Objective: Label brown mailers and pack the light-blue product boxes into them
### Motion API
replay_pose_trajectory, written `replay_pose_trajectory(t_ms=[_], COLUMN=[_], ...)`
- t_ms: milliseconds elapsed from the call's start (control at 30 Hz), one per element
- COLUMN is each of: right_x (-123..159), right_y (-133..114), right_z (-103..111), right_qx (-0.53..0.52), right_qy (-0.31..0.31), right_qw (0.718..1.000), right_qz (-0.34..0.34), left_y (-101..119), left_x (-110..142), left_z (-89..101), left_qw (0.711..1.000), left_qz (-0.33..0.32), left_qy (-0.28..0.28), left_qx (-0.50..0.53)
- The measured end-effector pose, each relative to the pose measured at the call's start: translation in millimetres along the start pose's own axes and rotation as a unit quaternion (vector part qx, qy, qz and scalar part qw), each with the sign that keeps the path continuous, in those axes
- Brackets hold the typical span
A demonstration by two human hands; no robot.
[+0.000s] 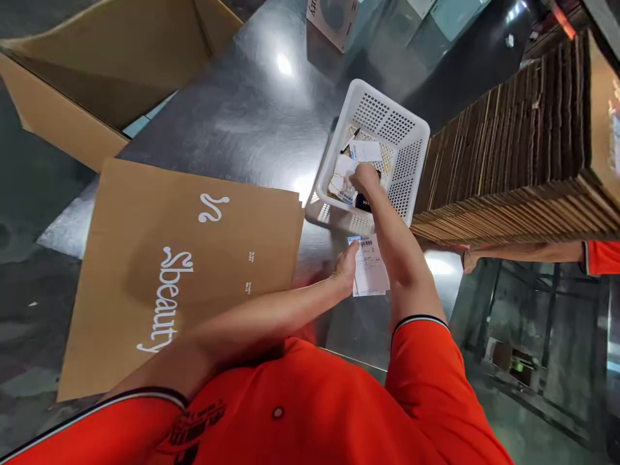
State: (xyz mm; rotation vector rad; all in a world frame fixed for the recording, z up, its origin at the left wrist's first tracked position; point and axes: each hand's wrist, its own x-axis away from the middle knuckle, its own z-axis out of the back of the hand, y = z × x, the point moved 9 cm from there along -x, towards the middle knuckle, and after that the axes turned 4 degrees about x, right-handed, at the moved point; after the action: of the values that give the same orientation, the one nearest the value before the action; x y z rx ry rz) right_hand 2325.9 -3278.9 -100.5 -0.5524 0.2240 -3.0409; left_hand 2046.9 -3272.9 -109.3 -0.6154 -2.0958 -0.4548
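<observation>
My left hand (345,271) grips a small stack of printed paper slips (371,268) by its edge, just in front of a white plastic basket (421,139). Down inside that basket is my right hand (364,177), its fingers closed over the papers; whatever they pinch is hidden. Around it lie a white label (367,151), more white slips (345,166), a yellowish rubber band (338,182), a dark pen (349,141) and a black item with white characters (363,203), partly covered by my forearm.
A flat brown carton printed "Sbeauty" (252,226) lies left, near an open cardboard box (111,71). Flattened cardboard (513,142) is stacked right. Another person's hand (469,259) touches the table edge below it. A printed box (334,22) stands at the back.
</observation>
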Motion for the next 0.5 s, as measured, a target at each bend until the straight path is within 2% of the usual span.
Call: replay_pose_trajectory(t_ms=[133,167,233,367,433,500], right_x=[8.3,10.8,16.3,47.6,75.1,106.4], right_y=[-21.9,-24.3,-21.0,13.6,44.0,80.1], right_z=[-9.0,-5.5,11.7,53.0,63.2,63.3], right_qx=[-0.113,-0.149,-0.203,-0.299,-0.348,-0.386], right_qy=[-0.098,-0.1,-0.057,0.062,0.103,0.137], right_qw=[0.988,0.983,0.976,0.95,0.93,0.912], right_qz=[0.025,0.034,0.051,0.067,0.048,0.01], left_y=[0.0,0.7,3.1,5.8,5.9,6.3], left_x=[-0.9,-1.3,-1.6,-0.2,0.2,0.2], left_z=[-1.8,-1.7,-1.3,-0.6,-1.3,-3.4], left_qw=[1.0,1.0,1.0,0.999,0.998,0.998], left_qz=[0.002,-0.002,-0.013,-0.027,-0.031,-0.038], left_qy=[-0.014,-0.015,-0.012,-0.004,-0.01,-0.025], left_qx=[-0.006,-0.01,-0.018,-0.046,-0.054,-0.05])
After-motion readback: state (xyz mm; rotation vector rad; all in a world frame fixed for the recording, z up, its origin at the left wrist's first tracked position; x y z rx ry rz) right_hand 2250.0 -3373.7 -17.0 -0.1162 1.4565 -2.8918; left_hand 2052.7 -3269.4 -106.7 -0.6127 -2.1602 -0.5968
